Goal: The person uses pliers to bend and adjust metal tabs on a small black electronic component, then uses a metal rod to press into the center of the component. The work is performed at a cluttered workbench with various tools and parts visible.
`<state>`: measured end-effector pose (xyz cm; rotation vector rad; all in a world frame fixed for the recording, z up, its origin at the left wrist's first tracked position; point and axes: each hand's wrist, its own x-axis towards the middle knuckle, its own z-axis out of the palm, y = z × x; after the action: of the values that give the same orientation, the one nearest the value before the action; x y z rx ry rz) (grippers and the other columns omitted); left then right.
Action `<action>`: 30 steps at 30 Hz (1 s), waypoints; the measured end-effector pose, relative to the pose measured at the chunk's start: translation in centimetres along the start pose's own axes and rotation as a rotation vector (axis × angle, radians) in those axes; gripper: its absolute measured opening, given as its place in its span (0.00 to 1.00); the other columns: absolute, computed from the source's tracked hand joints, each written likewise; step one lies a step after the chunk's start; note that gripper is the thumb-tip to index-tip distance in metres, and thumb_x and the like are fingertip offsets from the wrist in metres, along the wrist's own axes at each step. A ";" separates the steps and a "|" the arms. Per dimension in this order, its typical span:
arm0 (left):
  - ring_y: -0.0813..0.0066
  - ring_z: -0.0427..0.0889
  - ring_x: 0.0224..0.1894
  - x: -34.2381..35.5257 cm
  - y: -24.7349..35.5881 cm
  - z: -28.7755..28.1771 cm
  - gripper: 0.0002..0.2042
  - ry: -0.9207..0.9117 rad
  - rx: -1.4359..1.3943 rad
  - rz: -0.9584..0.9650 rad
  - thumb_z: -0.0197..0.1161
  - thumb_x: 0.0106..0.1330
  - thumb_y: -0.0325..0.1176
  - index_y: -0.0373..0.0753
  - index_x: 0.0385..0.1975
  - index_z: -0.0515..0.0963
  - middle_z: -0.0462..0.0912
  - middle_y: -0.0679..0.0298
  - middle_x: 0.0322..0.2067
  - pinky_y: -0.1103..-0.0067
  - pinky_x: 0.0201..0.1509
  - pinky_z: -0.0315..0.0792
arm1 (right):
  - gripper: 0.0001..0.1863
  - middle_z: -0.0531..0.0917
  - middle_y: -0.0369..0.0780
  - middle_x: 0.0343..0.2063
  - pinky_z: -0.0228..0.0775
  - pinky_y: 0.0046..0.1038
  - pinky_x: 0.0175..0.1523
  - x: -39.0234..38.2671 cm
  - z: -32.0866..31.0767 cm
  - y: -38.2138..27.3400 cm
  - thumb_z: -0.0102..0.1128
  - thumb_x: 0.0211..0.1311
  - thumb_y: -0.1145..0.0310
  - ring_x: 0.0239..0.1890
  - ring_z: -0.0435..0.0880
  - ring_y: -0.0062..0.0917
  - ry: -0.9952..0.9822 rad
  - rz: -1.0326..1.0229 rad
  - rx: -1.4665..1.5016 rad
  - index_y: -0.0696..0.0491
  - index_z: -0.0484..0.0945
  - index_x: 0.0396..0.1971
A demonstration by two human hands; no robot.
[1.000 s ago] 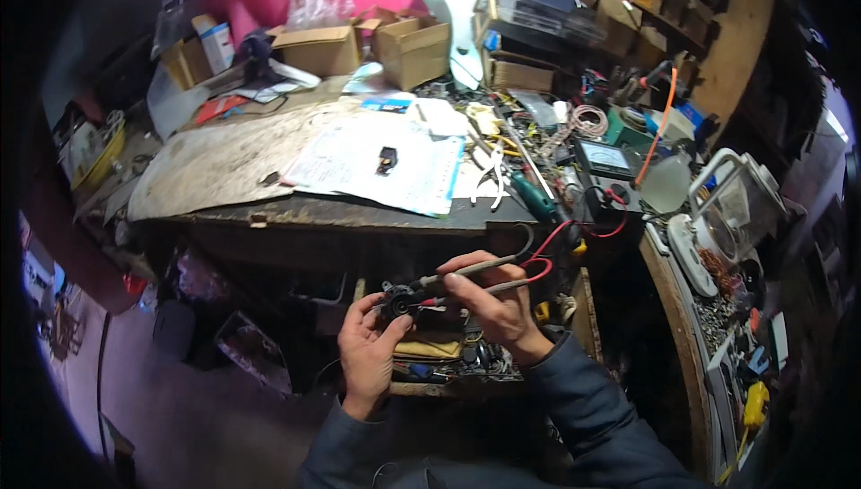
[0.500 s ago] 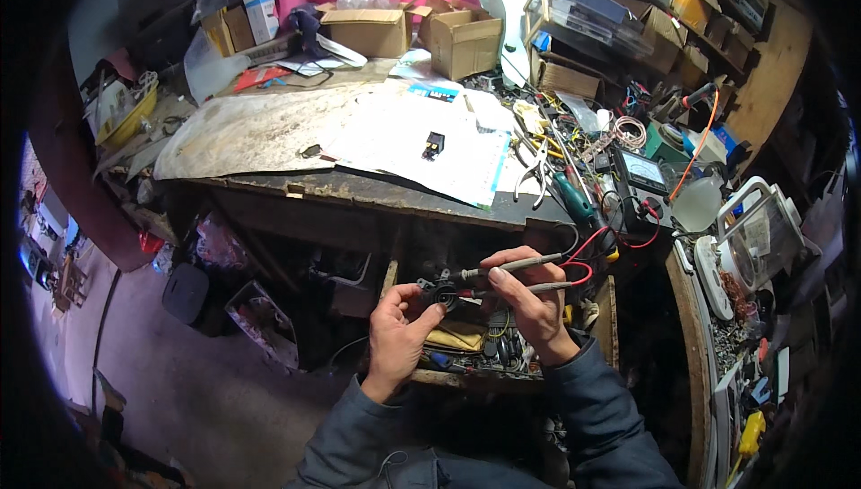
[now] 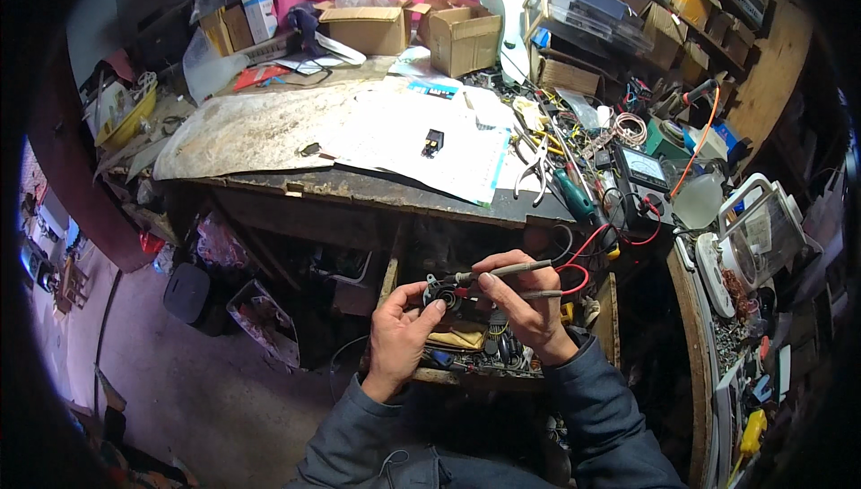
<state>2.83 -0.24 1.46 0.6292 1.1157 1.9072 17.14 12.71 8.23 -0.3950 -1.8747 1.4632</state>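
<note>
A small round dark part with metal tabs [image 3: 431, 293] is pinched between the thumb and fingers of my left hand [image 3: 399, 341], above the open drawer. My right hand [image 3: 529, 310] grips two test probes [image 3: 520, 268] side by side, like a pair of chopsticks. Their tips reach the part; exactly where they touch is too small to tell. One black lead and one red lead [image 3: 587, 278] run from the probes toward the analog multimeter [image 3: 643, 173] on the bench to the right.
Below my hands, the wooden drawer [image 3: 466, 377] holds loose parts and a yellow packet [image 3: 459, 337]. Pliers [image 3: 534, 169] and a green-handled screwdriver [image 3: 574, 198] lie near the bench edge. A small black component [image 3: 433, 144] rests on white paper. Cardboard boxes [image 3: 465, 45] stand behind.
My right hand and the rear ends of the probes have shifted slightly left. The part in my left hand has turned a little; its grip stays the same.
</note>
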 end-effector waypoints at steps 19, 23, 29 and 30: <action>0.75 0.85 0.46 -0.3 0.2 0.3 0.15 0.034 0.056 0.092 0.62 0.71 0.19 0.27 0.57 0.74 0.84 0.58 0.47 0.78 0.54 0.80 | 0.08 0.87 0.42 0.36 0.80 0.23 0.40 0.5 -0.4 -0.3 0.66 0.67 0.77 0.37 0.88 0.22 -0.111 -0.262 -0.248 0.61 0.84 0.44; 0.78 0.85 0.45 0.0 0.0 0.4 0.15 0.042 0.101 0.083 0.62 0.71 0.18 0.27 0.56 0.75 0.84 0.60 0.46 0.82 0.51 0.80 | 0.07 0.87 0.41 0.35 0.80 0.22 0.39 0.5 -0.7 0.0 0.66 0.68 0.77 0.37 0.88 0.21 -0.101 -0.244 -0.228 0.61 0.84 0.43; 0.81 0.83 0.44 -0.3 0.4 0.7 0.15 0.055 0.125 0.110 0.63 0.70 0.18 0.27 0.55 0.76 0.84 0.62 0.45 0.84 0.50 0.78 | 0.07 0.87 0.41 0.34 0.79 0.22 0.38 0.4 -0.7 -0.4 0.66 0.68 0.75 0.35 0.88 0.20 -0.085 -0.181 -0.159 0.60 0.84 0.43; 0.81 0.83 0.44 -0.2 0.2 0.6 0.15 0.057 0.119 0.107 0.63 0.70 0.18 0.27 0.56 0.76 0.84 0.62 0.45 0.84 0.50 0.78 | 0.07 0.87 0.41 0.34 0.80 0.23 0.39 0.3 -0.8 -0.5 0.65 0.68 0.75 0.35 0.88 0.20 -0.071 -0.133 -0.113 0.60 0.84 0.43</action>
<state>3.32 -0.20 1.94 0.7170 1.2620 1.9706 17.62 13.33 8.89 -0.2690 -2.0061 1.3022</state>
